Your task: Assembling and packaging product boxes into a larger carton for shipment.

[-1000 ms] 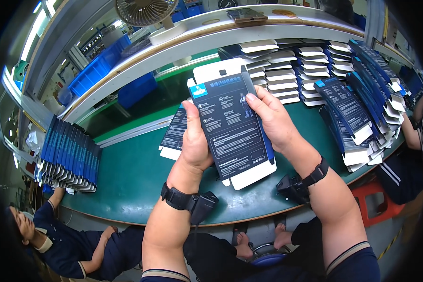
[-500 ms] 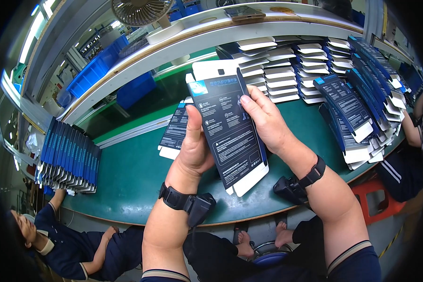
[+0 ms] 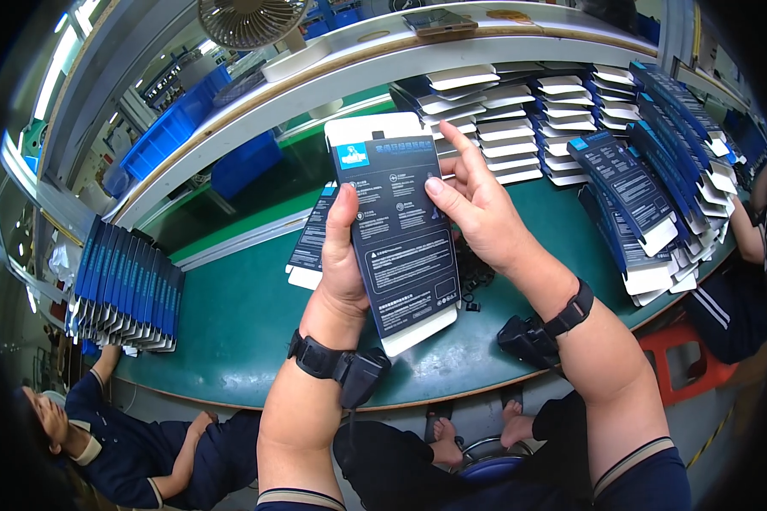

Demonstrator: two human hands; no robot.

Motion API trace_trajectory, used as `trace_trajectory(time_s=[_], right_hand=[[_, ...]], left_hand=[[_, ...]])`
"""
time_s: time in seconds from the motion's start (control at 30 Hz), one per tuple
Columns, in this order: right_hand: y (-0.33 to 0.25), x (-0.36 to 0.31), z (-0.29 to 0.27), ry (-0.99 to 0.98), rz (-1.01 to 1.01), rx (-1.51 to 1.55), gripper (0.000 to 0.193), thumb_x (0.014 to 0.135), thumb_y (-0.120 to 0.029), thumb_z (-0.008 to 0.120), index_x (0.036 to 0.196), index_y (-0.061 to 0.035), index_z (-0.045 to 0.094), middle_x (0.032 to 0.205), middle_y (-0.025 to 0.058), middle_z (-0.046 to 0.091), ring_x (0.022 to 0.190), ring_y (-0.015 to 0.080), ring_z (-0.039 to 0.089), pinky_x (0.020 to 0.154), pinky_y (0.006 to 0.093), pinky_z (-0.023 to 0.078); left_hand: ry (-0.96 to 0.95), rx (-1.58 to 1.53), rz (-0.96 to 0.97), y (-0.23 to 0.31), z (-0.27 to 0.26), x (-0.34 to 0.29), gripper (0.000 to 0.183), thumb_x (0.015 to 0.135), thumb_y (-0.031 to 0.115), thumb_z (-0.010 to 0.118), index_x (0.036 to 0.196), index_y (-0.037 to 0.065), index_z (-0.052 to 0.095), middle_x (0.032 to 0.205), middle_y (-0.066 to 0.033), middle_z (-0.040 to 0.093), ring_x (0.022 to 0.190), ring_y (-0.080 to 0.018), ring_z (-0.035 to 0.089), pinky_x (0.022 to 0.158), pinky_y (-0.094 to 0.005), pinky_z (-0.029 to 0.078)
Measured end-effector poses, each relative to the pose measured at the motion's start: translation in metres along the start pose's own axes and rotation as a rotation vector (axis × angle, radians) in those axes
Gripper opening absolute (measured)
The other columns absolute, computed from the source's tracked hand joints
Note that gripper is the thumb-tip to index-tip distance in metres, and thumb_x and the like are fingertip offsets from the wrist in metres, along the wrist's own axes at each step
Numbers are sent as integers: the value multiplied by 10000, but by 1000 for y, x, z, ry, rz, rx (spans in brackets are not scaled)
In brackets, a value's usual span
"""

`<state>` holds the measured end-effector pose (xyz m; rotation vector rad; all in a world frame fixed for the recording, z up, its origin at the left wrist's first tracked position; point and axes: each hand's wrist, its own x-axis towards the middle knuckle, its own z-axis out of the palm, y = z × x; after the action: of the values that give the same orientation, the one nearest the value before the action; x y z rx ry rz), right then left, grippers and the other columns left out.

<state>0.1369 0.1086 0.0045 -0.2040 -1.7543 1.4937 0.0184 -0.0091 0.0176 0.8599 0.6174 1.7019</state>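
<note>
A dark blue flat carton [image 3: 405, 238] with white end flaps is held up, tilted slightly, above the green table. My left hand [image 3: 345, 264] grips its left edge, thumb on the printed face and fingers hidden behind. At the right edge, my right hand [image 3: 477, 204] has its thumb on the carton's face; the index finger points up and away, while the other fingers curl at the edge. The white top flap stands raised. Behind my left hand, another dark carton [image 3: 309, 243] lies on the table. Small dark items [image 3: 479, 285] show beside the held carton, too hidden to name.
A row of cartons [image 3: 128, 285] stands at the left. Stacked cartons with white flaps [image 3: 507, 140] fill the back; more piles [image 3: 626, 192] are at the right. A shelf [image 3: 358, 64] with a fan [image 3: 251, 19] spans above. A person [image 3: 102, 443] sits at lower left.
The carton has turned more upright and moved slightly left, its face now squarer to view. My right index finger has lifted off its side. Small dark items have come into view beside it.
</note>
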Motion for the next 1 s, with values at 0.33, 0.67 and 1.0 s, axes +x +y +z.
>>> trace_trajectory(time_s=[0.33, 0.67, 1.0], right_hand=[[-7, 0, -5, -20, 155, 261, 490, 979, -426, 493, 1083, 29, 644, 965, 72, 676, 856, 105, 609, 787, 246, 482], [-13, -1, -8, 53, 72, 74, 481, 973, -433, 502, 1009, 15, 675, 879, 44, 681, 798, 96, 591, 746, 254, 475], [-7, -3, -2, -197, 142, -252, 400, 900, -388, 635, 910, 6, 703, 742, 102, 694, 666, 123, 623, 632, 285, 494]], left_hand=[[-80, 32, -32, -1, -7, -3, 529, 973, 427, 454, 1313, 22, 476, 1219, -145, 597, 1068, -240, 621, 912, -366, 524], [182, 466, 159, 2, -3, 2, 333, 983, 295, 526, 1127, 5, 603, 1016, -75, 668, 900, -121, 629, 787, -247, 510], [265, 368, 383, 12, -21, 9, 330, 998, 246, 495, 1233, 14, 492, 1095, -98, 619, 958, -153, 609, 845, -284, 504]])
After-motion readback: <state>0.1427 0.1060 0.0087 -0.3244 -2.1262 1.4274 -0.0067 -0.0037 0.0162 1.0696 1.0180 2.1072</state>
